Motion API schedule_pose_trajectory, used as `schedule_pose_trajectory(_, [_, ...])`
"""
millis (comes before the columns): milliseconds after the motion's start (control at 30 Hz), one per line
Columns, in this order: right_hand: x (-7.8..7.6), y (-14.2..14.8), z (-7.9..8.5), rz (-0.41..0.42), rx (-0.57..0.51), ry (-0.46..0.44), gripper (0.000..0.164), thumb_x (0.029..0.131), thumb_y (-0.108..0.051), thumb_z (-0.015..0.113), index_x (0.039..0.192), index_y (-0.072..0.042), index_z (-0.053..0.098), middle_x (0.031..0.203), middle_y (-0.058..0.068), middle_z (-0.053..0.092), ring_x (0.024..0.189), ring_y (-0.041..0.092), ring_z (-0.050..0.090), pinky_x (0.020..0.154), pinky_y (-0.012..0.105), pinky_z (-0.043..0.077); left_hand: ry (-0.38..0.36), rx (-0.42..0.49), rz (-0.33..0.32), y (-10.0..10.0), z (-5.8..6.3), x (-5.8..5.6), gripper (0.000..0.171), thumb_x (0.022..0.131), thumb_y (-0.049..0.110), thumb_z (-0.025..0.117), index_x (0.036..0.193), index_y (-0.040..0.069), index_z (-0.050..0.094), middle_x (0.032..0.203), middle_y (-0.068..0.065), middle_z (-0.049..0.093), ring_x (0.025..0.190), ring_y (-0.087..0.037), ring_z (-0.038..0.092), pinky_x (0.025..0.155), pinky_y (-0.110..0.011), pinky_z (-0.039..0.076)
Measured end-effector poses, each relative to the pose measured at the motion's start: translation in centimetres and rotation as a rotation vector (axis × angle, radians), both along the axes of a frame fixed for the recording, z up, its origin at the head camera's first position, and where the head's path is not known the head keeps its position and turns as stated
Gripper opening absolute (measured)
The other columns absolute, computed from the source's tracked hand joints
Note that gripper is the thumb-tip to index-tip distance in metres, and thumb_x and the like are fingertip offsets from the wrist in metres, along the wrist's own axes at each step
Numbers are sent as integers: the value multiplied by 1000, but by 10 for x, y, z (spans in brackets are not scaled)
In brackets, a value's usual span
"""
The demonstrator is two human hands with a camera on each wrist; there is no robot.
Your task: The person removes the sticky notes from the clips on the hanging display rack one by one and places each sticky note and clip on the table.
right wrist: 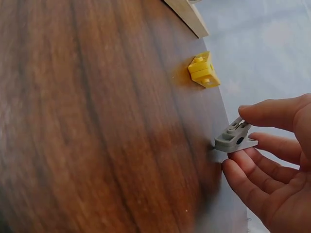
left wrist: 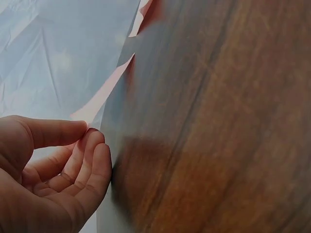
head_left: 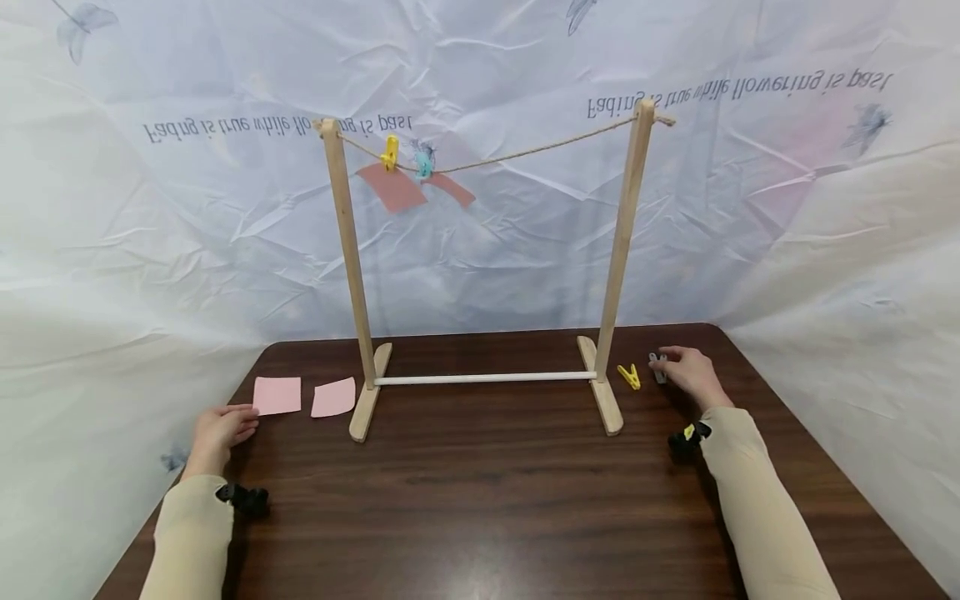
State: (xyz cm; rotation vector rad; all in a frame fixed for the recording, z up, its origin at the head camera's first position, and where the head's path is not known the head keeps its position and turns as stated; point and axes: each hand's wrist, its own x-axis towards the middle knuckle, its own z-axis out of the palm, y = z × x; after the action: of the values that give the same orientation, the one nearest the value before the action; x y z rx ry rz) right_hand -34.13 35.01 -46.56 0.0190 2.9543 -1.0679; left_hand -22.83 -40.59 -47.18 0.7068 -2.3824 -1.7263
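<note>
At the table's left, my left hand pinches the near corner of a square pink paper between thumb and forefinger. In the left wrist view the paper slants up from the fingertips. A second pink paper lies just to its right. On the far right, my right hand holds a grey clothespin by its handles, thumb on one side and fingers on the other. Beside it on the table is a yellow clothespin.
A wooden stand with a white crossbar is at the table's back. From its sagging rope, a yellow clothespin and a blue clothespin hold two reddish papers. White printed sheeting surrounds the table.
</note>
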Motion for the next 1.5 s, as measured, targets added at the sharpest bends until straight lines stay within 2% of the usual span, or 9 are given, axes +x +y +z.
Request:
schedule_pose_trajectory(300, [0,-1,-1,-27,-12,-50,61,102,-29,56,144,14,43,136,39,48,122,55,47,100,65,42,2,-65,-35,-2,3,-3,36,99,2,55,119,-27,54,77,2,64,65,-4,64,64,-23,59])
schedule_pose_trajectory(467, [0,-1,-2,-36,-7,-56,61,102,-30,55,143,15,43,137,39,46,124,56,45,102,66,41,22,-56,-54,-1,4,-4,32,97,-1,56,114,-29,56,74,2,65,64,-5,64,63,-22,59])
schedule_pose_trajectory(867, [-1,-4,-4,-56,-11,-39,67,100,-37,60,140,14,47,138,40,46,124,57,44,102,67,41,8,-74,-29,-2,1,-3,29,94,-1,57,104,-27,60,75,-2,63,62,-5,63,62,-23,60])
schedule_pose_trajectory(1000, [-1,-3,-2,-37,7,-56,67,103,-39,56,142,14,45,141,40,42,127,58,41,103,67,39,18,-108,-32,-3,1,-3,31,94,1,55,106,-28,59,75,-3,64,62,-6,63,61,-23,59])
schedule_pose_trajectory(1100, [2,-1,1,-6,12,-77,69,107,-42,44,145,15,40,141,40,41,126,58,41,103,67,39,22,-138,-42,-5,1,-1,33,95,2,52,108,-28,57,75,-4,65,62,-6,63,60,-22,59])
schedule_pose_trajectory(1267, [11,9,2,44,-3,-91,75,109,-46,27,147,18,30,133,41,48,118,54,52,100,66,41,16,-181,-41,-7,3,1,34,97,3,51,111,-28,57,76,-6,67,62,-7,63,59,-23,58])
schedule_pose_trajectory(1367, [16,15,4,45,-3,-68,76,109,-47,23,147,19,29,130,41,50,114,52,55,99,66,43,-3,-262,-38,-3,8,1,35,98,8,54,113,-23,59,78,-9,69,63,-10,64,57,-24,58])
schedule_pose_trajectory(1500, [21,20,13,21,3,-13,78,109,-49,19,149,17,29,136,41,45,123,58,45,99,69,39,-4,-370,-57,9,21,-2,37,99,15,57,115,-18,61,87,-21,71,68,-16,68,59,-28,58])
